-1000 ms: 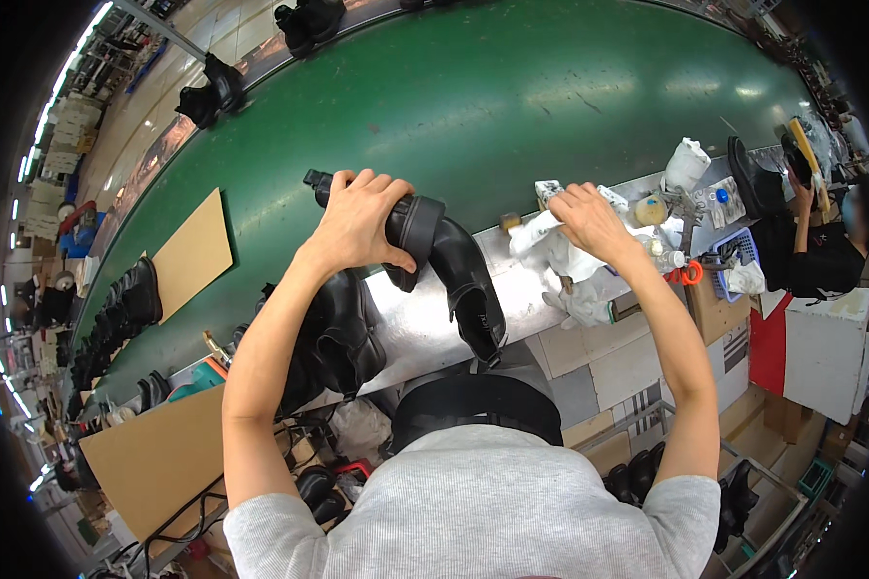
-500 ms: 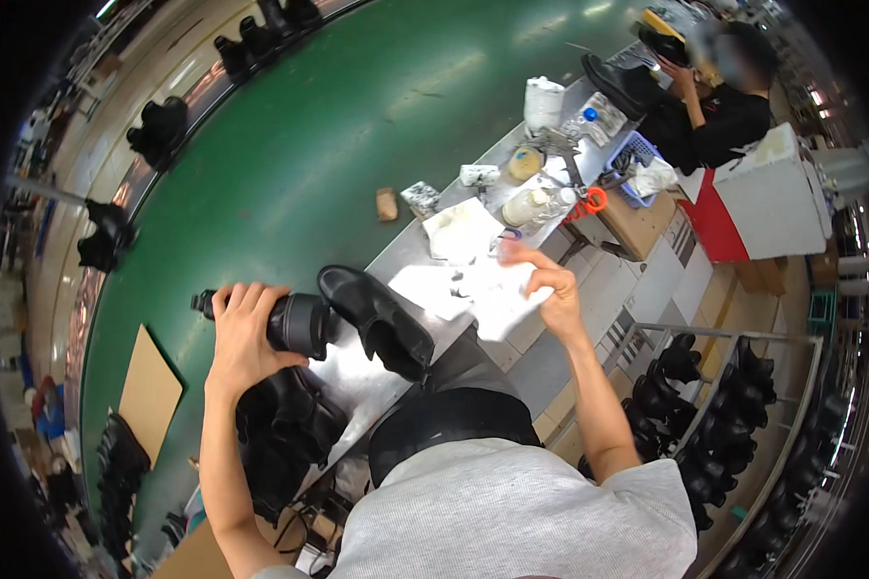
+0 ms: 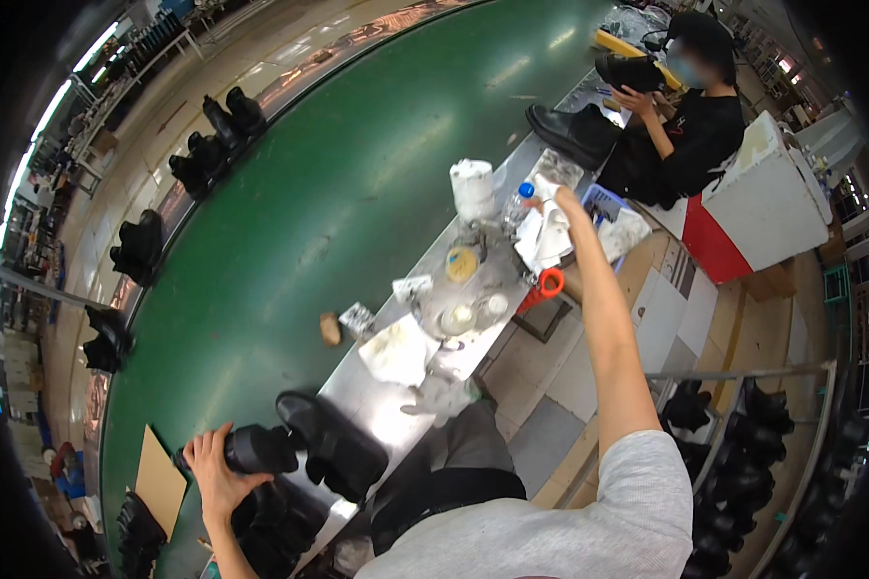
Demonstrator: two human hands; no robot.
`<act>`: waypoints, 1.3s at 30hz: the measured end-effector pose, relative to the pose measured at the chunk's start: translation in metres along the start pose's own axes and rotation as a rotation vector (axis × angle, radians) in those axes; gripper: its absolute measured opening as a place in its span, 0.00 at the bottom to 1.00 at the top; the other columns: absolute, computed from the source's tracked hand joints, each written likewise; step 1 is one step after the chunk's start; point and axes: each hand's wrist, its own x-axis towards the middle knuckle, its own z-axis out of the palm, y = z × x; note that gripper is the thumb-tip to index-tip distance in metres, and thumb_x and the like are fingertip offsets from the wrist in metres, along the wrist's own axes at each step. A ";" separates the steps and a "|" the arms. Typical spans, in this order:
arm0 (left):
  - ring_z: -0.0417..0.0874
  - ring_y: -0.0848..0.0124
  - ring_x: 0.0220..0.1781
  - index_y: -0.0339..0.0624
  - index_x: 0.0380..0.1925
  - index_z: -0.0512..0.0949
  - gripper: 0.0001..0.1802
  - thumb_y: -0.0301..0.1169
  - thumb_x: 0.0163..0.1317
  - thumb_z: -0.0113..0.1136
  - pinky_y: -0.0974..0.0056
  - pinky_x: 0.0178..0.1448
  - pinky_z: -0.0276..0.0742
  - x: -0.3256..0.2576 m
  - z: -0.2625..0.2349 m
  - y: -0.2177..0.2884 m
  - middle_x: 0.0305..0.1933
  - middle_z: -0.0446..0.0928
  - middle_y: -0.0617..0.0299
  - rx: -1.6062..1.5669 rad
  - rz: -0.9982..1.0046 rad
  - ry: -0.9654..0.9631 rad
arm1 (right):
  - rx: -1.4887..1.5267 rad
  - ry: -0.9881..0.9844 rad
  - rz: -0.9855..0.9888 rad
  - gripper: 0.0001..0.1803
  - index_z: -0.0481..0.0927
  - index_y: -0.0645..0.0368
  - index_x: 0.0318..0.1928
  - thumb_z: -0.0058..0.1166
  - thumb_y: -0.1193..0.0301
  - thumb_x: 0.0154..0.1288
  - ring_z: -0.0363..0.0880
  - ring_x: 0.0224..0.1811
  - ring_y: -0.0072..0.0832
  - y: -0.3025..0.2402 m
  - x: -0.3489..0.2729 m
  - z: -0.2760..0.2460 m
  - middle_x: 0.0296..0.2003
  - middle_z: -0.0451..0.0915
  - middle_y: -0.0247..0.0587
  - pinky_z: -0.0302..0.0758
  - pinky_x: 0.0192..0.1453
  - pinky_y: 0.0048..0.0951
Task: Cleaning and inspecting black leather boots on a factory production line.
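Note:
My left hand is wrapped round a black boot, which lies sideways over the near left of the bench. Beside it another black boot rests on the metal ledge. My right arm is stretched far out to the right. At its end my right hand grips a crumpled white cloth, with the fingers partly hidden. Close to that hand stands a clear bottle with a blue cap. A whitish glove lies on the ledge near my lap.
A white roll, a yellowish jar, white pads and orange-handled scissors lie along the ledge. A blue basket is beyond. At far right a co-worker handles a boot. A boot rack stands right.
My right hand has moved away from my lap, far out along the ledge, and now grips the white cloth there. My left hand stays on the boot. The whole view has shifted.

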 end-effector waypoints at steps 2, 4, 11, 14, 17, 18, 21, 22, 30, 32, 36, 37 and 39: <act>0.70 0.55 0.49 0.40 0.48 0.73 0.52 0.48 0.13 0.77 0.52 0.60 0.56 -0.003 0.000 0.009 0.41 0.71 0.56 0.041 -0.062 0.000 | -0.220 -0.126 0.015 0.19 0.77 0.61 0.46 0.53 0.58 0.65 0.78 0.22 0.28 0.008 0.012 0.024 0.31 0.81 0.43 0.74 0.23 0.27; 0.69 0.55 0.49 0.40 0.47 0.73 0.51 0.48 0.13 0.77 0.53 0.61 0.55 -0.004 0.003 0.015 0.40 0.71 0.56 0.059 -0.159 0.006 | -0.001 -0.183 -0.156 0.17 0.75 0.64 0.49 0.52 0.65 0.66 0.83 0.29 0.29 0.017 0.006 0.032 0.30 0.82 0.43 0.77 0.28 0.28; 0.69 0.55 0.48 0.38 0.46 0.73 0.52 0.53 0.14 0.75 0.53 0.61 0.55 0.010 0.005 0.030 0.40 0.70 0.56 0.122 -0.201 -0.002 | -0.517 0.129 -1.118 0.20 0.69 0.59 0.57 0.47 0.79 0.63 0.76 0.40 0.44 -0.009 -0.091 0.042 0.41 0.76 0.52 0.72 0.46 0.32; 0.69 0.55 0.48 0.38 0.46 0.73 0.52 0.53 0.13 0.75 0.53 0.61 0.55 0.019 0.007 0.032 0.40 0.70 0.57 0.123 -0.205 -0.022 | -0.574 0.170 -1.258 0.25 0.68 0.61 0.57 0.50 0.83 0.58 0.75 0.42 0.45 -0.024 -0.095 0.036 0.42 0.74 0.51 0.72 0.46 0.33; 0.69 0.55 0.48 0.38 0.46 0.73 0.52 0.53 0.13 0.75 0.53 0.61 0.55 0.023 0.009 0.032 0.39 0.70 0.57 0.119 -0.203 -0.025 | -0.607 0.220 -1.322 0.29 0.68 0.61 0.58 0.53 0.84 0.53 0.75 0.43 0.46 -0.031 -0.098 0.033 0.41 0.73 0.52 0.73 0.45 0.36; 0.69 0.55 0.48 0.38 0.46 0.73 0.52 0.52 0.12 0.76 0.53 0.61 0.56 0.022 0.009 0.031 0.40 0.70 0.57 0.120 -0.194 -0.015 | -0.607 0.235 -1.338 0.29 0.68 0.61 0.58 0.54 0.84 0.53 0.74 0.43 0.47 -0.031 -0.101 0.033 0.41 0.73 0.52 0.73 0.45 0.36; 0.69 0.55 0.49 0.38 0.46 0.73 0.52 0.52 0.12 0.76 0.53 0.61 0.55 0.024 0.008 0.032 0.40 0.71 0.57 0.116 -0.151 0.000 | -0.700 0.280 -1.393 0.29 0.68 0.61 0.58 0.54 0.84 0.52 0.74 0.42 0.48 -0.028 -0.106 0.029 0.40 0.73 0.53 0.73 0.45 0.37; 0.69 0.55 0.49 0.38 0.46 0.73 0.52 0.52 0.12 0.76 0.53 0.61 0.55 0.023 0.007 0.033 0.40 0.71 0.57 0.112 -0.147 0.011 | -0.702 0.287 -1.403 0.29 0.68 0.61 0.58 0.54 0.84 0.52 0.74 0.42 0.48 -0.024 -0.106 0.031 0.40 0.73 0.53 0.73 0.45 0.37; 0.69 0.53 0.49 0.39 0.45 0.73 0.50 0.48 0.12 0.77 0.52 0.63 0.55 -0.010 0.000 0.029 0.41 0.71 0.55 0.087 -0.246 -0.040 | -0.119 0.033 -0.452 0.15 0.74 0.64 0.52 0.40 0.77 0.68 0.79 0.29 0.27 0.016 -0.050 0.061 0.29 0.81 0.40 0.75 0.33 0.29; 0.69 0.54 0.49 0.41 0.46 0.73 0.51 0.51 0.13 0.76 0.52 0.62 0.55 0.037 -0.002 0.028 0.42 0.71 0.56 0.077 -0.030 0.032 | -0.448 0.342 -0.374 0.15 0.81 0.64 0.43 0.42 0.69 0.67 0.80 0.28 0.30 0.090 0.069 -0.072 0.29 0.82 0.44 0.75 0.30 0.32; 0.70 0.55 0.54 0.46 0.46 0.73 0.47 0.43 0.15 0.77 0.51 0.63 0.56 -0.005 -0.012 0.027 0.46 0.73 0.56 0.047 -0.257 -0.033 | -0.749 0.178 -0.744 0.16 0.84 0.65 0.35 0.43 0.80 0.51 0.80 0.33 0.47 0.039 0.031 0.028 0.30 0.81 0.57 0.74 0.37 0.37; 0.70 0.56 0.53 0.45 0.46 0.74 0.45 0.42 0.17 0.76 0.52 0.63 0.56 0.001 -0.011 0.024 0.45 0.73 0.57 0.039 -0.236 -0.021 | -0.771 0.192 -0.782 0.16 0.84 0.64 0.40 0.44 0.80 0.56 0.80 0.31 0.38 0.013 -0.008 0.039 0.30 0.83 0.50 0.74 0.36 0.32; 0.71 0.57 0.53 0.45 0.46 0.74 0.44 0.45 0.20 0.76 0.52 0.62 0.57 0.003 -0.002 0.009 0.45 0.73 0.58 -0.012 -0.244 -0.027 | -0.463 -0.006 -0.575 0.12 0.84 0.65 0.39 0.47 0.76 0.61 0.76 0.30 0.22 -0.034 -0.111 0.114 0.28 0.82 0.36 0.72 0.35 0.24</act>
